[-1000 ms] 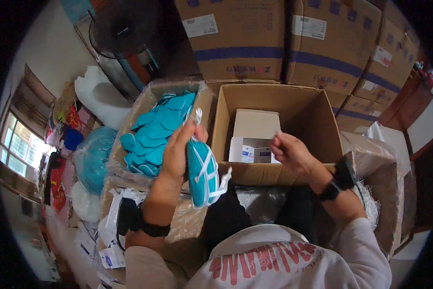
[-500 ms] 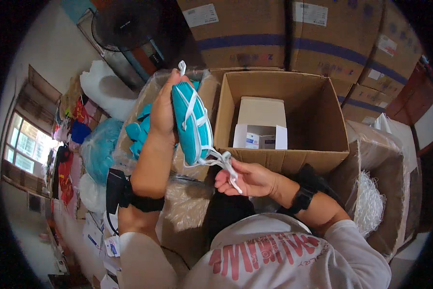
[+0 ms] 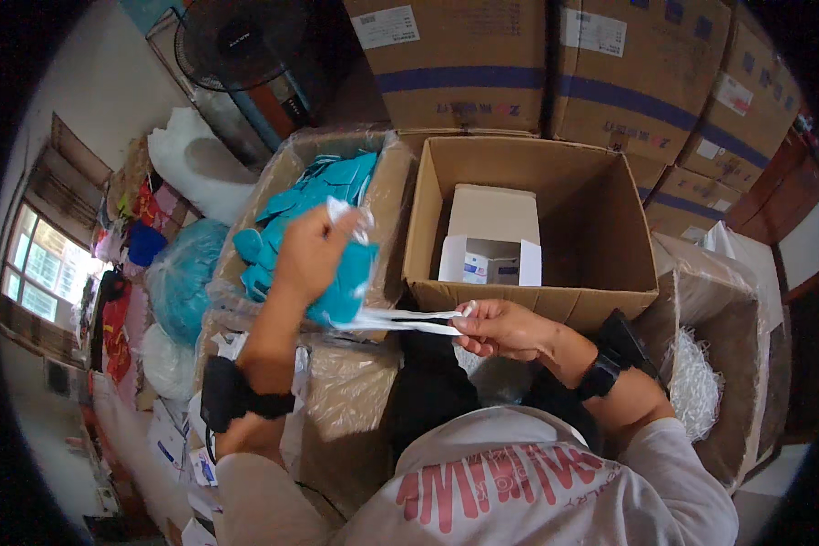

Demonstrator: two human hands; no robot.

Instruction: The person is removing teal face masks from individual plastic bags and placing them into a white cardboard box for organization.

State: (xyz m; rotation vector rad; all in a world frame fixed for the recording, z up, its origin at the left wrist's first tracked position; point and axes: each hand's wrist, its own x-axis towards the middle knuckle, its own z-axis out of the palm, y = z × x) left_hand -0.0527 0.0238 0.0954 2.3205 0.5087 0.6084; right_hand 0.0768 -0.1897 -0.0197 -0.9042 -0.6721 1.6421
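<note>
My left hand [image 3: 311, 250], partly blurred, is closed on a bundle of teal face masks [image 3: 347, 284] in front of the plastic-lined box. White loops stick up beside its fingers. From the lower end of the bundle, white elastic straps [image 3: 409, 320] stretch sideways, drawn taut, to my right hand [image 3: 500, 328]. Thumb and fingers of that hand pinch the strap ends just below the open carton's front edge. Behind my left hand, more teal masks [image 3: 323, 187] lie piled loosely in the box. How many masks the bundle has is hidden by motion blur.
An open brown carton [image 3: 532, 298] ahead holds a smaller white box [image 3: 496, 214] with open flaps. At the right, another carton [image 3: 742, 341] holds white elastic strands [image 3: 698, 387]. Sealed cartons [image 3: 464, 55] are stacked behind; a fan [image 3: 236, 41] stands far left.
The mask bundle has dropped and turned, now blurred in my left hand. My right hand has moved slightly right, and the straps, slack and bunched before, are pulled straight.
</note>
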